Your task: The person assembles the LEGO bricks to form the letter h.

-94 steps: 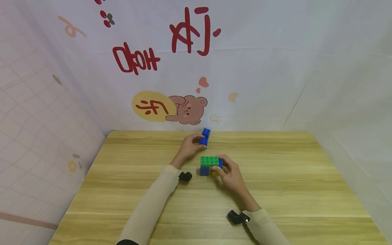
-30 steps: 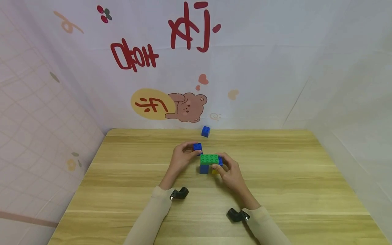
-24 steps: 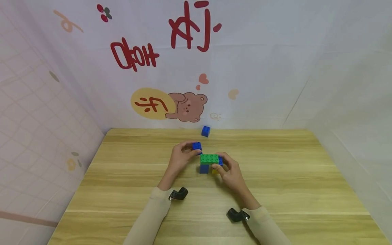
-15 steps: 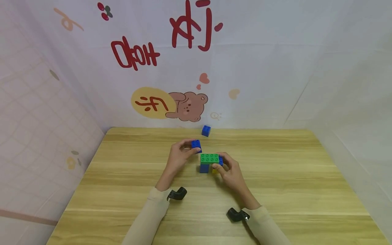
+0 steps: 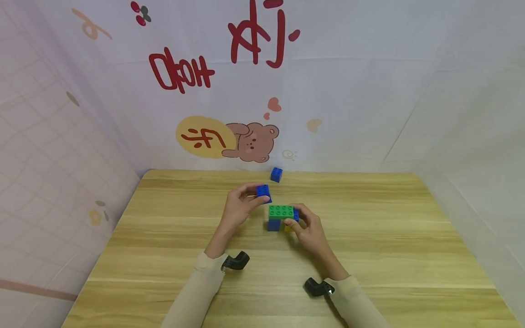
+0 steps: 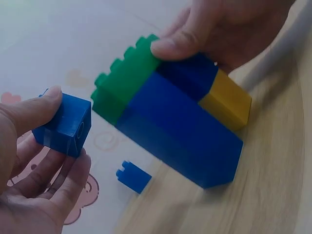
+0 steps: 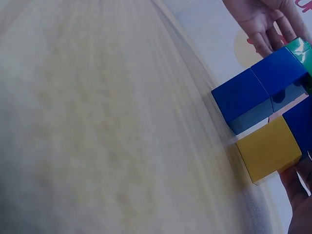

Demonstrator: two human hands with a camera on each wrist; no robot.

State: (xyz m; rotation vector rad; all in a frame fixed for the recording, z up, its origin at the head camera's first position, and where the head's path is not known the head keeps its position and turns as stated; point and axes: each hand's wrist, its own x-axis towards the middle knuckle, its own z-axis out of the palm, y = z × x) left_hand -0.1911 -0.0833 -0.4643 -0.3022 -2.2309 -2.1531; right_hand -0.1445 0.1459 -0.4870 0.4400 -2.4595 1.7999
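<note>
My left hand (image 5: 239, 207) pinches a small blue building brick (image 6: 68, 117) between thumb and fingers, behind and left of a bridge-shaped build. Across the top of that build lies a long green brick (image 5: 280, 211). It spans a left column of stacked blue bricks (image 6: 178, 129) and a right column of blue over a yellow brick (image 7: 270, 151). My right hand (image 5: 310, 230) grips the right end, its thumb in front by the green brick and its fingers behind. Part of the right column is hidden by that hand.
Another blue brick (image 5: 276, 175) stands at the back edge of the wooden table (image 5: 369, 255), close to the white cloth backdrop (image 5: 348, 91) with its printed bear. Black wrist mounts stick out from both cuffs.
My left hand has taken one blue brick from beside the other at the back and drawn it nearer the build, then lifted it slightly. My right hand has kept its place.
</note>
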